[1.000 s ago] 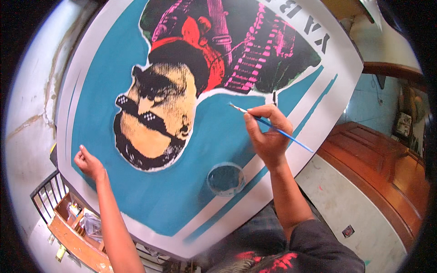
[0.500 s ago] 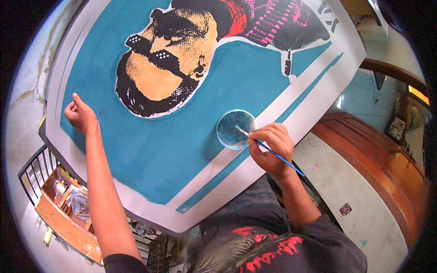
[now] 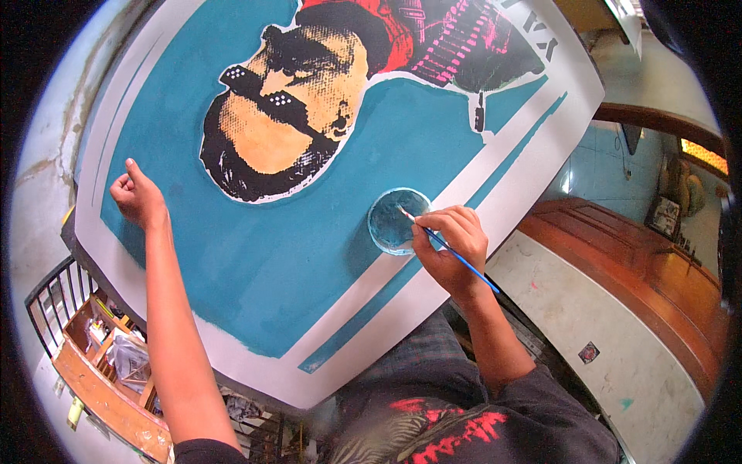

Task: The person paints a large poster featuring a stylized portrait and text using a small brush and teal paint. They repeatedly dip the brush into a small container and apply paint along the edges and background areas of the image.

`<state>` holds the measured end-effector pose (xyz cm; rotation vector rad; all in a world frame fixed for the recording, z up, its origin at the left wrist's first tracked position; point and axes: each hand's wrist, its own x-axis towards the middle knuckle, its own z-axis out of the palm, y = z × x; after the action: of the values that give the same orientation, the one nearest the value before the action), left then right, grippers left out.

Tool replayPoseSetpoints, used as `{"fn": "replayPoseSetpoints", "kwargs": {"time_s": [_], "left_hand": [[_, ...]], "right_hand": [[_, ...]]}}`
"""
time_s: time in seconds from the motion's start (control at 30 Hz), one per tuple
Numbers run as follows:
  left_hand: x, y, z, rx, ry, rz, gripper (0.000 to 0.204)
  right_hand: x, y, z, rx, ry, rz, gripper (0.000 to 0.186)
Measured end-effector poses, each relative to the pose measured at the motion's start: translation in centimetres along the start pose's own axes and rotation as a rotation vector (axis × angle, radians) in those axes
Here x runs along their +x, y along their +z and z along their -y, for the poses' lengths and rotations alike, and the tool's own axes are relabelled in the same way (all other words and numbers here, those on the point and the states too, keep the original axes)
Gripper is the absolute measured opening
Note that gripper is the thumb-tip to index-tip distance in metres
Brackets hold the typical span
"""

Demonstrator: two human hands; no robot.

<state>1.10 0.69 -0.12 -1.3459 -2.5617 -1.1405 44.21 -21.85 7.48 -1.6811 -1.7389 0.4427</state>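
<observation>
Paintbrush (image 3: pixel 481 276) slants along its long axis, bristles toward the upper left over a round paint tub (image 3: pixel 398 251), blue handle toward the lower right. Right hand (image 3: pixel 452 246) pinches it; left hand (image 3: pixel 139 197), fingers curled, is at the painting's (image 3: pixel 255 278) left side.

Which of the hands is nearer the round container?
Right. The right hand is just right of the round container, holding a brush; the left hand is well left of it, near the left edge of the painting.
</observation>
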Motion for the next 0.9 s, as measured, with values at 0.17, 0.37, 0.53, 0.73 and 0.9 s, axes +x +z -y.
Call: {"fn": "replayPoseSetpoints", "kwargs": {"time_s": [0.17, 0.37, 0.53, 0.73, 0.9], "left_hand": [[0.0, 0.0, 0.1, 0.002, -0.002, 0.009, 0.056], [-0.2, -0.3, 0.0, 0.020, -0.002, 0.010, 0.055], [-0.2, -0.1, -0.1, 0.020, -0.008, 0.017, 0.055], [-0.1, 0.0, 0.6, 0.023, -0.001, 0.024, 0.054], [0.0, -0.2, 0.6, 0.026, 0.011, 0.049, 0.055]], "right_hand": [[0.3, -0.3, 0.0, 0.019, -0.016, 0.012, 0.015], [2.8, -1.0, -1.3, 0.199, 0.154, -0.187, 0.007], [8.6, 1.1, -4.1, 0.244, 0.105, -0.297, 0.007], [12.2, 3.5, -5.2, 0.229, -0.061, -0.258, 0.008], [13.6, 3.8, -5.8, 0.180, -0.124, -0.213, 0.006]]}}
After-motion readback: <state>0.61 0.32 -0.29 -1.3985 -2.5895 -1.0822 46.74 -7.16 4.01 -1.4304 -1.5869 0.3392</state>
